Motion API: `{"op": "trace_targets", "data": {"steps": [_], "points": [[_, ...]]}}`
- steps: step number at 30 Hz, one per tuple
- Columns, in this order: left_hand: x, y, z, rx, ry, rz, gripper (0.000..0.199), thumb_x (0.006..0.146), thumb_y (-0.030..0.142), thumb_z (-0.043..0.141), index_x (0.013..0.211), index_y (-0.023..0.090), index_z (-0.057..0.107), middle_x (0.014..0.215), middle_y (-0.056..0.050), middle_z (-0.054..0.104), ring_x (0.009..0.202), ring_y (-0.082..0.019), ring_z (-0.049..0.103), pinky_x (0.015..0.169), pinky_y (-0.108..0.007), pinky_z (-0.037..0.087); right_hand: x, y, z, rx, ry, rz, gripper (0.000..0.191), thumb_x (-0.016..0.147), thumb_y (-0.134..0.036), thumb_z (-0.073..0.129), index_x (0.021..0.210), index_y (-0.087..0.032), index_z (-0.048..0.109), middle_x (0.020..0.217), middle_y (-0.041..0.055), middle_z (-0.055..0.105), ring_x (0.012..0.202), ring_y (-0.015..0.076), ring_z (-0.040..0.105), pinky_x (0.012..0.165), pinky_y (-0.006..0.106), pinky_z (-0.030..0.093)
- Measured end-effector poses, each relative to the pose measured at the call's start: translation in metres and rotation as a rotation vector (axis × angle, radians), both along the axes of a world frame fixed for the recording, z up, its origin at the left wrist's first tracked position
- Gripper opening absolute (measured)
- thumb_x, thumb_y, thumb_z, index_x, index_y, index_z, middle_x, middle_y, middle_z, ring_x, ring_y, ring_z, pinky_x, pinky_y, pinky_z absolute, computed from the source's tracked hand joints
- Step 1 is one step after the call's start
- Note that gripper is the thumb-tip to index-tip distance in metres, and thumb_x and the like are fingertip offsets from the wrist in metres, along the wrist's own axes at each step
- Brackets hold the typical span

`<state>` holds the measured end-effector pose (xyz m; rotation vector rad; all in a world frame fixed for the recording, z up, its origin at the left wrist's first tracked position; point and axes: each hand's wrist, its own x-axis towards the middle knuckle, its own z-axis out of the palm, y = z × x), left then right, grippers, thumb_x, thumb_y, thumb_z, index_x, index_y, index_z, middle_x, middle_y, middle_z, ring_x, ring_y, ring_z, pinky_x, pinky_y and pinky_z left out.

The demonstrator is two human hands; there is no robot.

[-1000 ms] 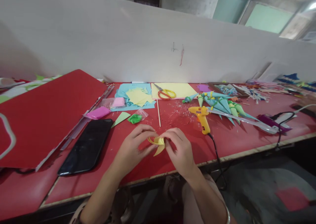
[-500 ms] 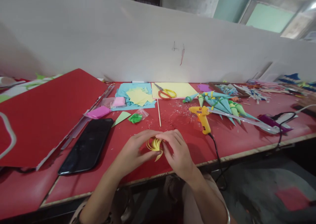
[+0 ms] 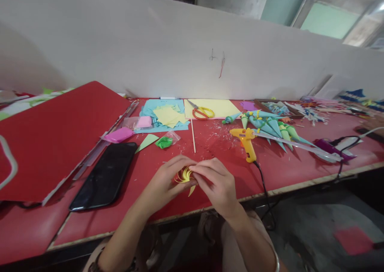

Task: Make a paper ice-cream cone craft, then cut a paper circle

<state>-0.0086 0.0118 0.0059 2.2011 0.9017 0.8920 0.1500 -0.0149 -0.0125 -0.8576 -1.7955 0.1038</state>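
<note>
Close to the table's front edge, a yellow fringed paper strip (image 3: 186, 175), curled into narrow loops, is held between both hands. My left hand (image 3: 168, 180) pinches it from the left, thumb below and index finger above. From the right, my right hand (image 3: 217, 184) has its thumb and fingertips closed on the strip's other side. A pointed tail of the same yellow paper hangs beneath the left thumb. Just beyond the hands lie a thin wooden stick (image 3: 193, 136) and a green lump in clear plastic (image 3: 164, 142).
A yellow glue gun (image 3: 246, 144) stands right of the hands, its cord running off the front edge. Behind it lie several blue and green paper cones (image 3: 273, 126). Scissors (image 3: 201, 111) rest on yellow paper. A black phone (image 3: 105, 176) and a red board (image 3: 66, 140) are at left.
The fingers have shifted slightly on the yellow strip, and its loops have turned a little. The right hand's fingers are drawn closer together. The table items stay where they were.
</note>
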Motion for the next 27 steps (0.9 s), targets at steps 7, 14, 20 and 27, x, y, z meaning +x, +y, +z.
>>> {"op": "trace_targets", "data": {"steps": [7, 14, 20, 27], "points": [[0.0004, -0.0018, -0.0020, 0.018, -0.052, -0.033, 0.027, 0.080, 0.033, 0.054, 0.105, 0.023, 0.052, 0.102, -0.007, 0.059, 0.097, -0.021, 0.055, 0.084, -0.033, 0.044, -0.0021, -0.0002, -0.0011, 0.062, -0.019, -0.032, 0.020, 0.082, -0.009, 0.053, 0.097, -0.021, 0.059, 0.081, 0.0039, 0.067, 0.076, 0.0147, 0.061, 0.070, 0.028, 0.050], [0.0004, -0.0040, -0.0062, 0.040, -0.043, -0.054, 0.032, 0.081, 0.029, 0.054, 0.112, 0.025, 0.049, 0.109, -0.006, 0.057, 0.103, -0.020, 0.052, 0.088, -0.032, 0.043, -0.0010, -0.0013, -0.0028, 0.095, 0.013, -0.090, 0.020, 0.081, -0.007, 0.054, 0.094, -0.021, 0.061, 0.080, 0.0040, 0.068, 0.076, 0.0142, 0.063, 0.070, 0.027, 0.051], [0.0036, -0.0059, -0.0059, 0.028, -0.046, -0.015, 0.032, 0.083, 0.026, 0.049, 0.115, 0.024, 0.047, 0.111, -0.006, 0.057, 0.103, -0.019, 0.053, 0.088, -0.031, 0.043, -0.0009, -0.0013, -0.0077, 0.245, -0.086, -0.192, 0.017, 0.080, -0.011, 0.058, 0.093, -0.019, 0.063, 0.085, 0.0063, 0.066, 0.078, 0.0160, 0.061, 0.070, 0.028, 0.052], [0.0041, -0.0052, -0.0037, 0.027, -0.048, -0.047, 0.026, 0.083, 0.027, 0.050, 0.108, 0.023, 0.051, 0.103, -0.005, 0.060, 0.095, -0.018, 0.056, 0.082, -0.029, 0.045, -0.0008, 0.0010, -0.0036, 0.208, -0.058, -0.133, 0.008, 0.081, -0.013, 0.056, 0.084, -0.019, 0.060, 0.076, 0.0049, 0.062, 0.069, 0.0146, 0.057, 0.064, 0.027, 0.050]]}}
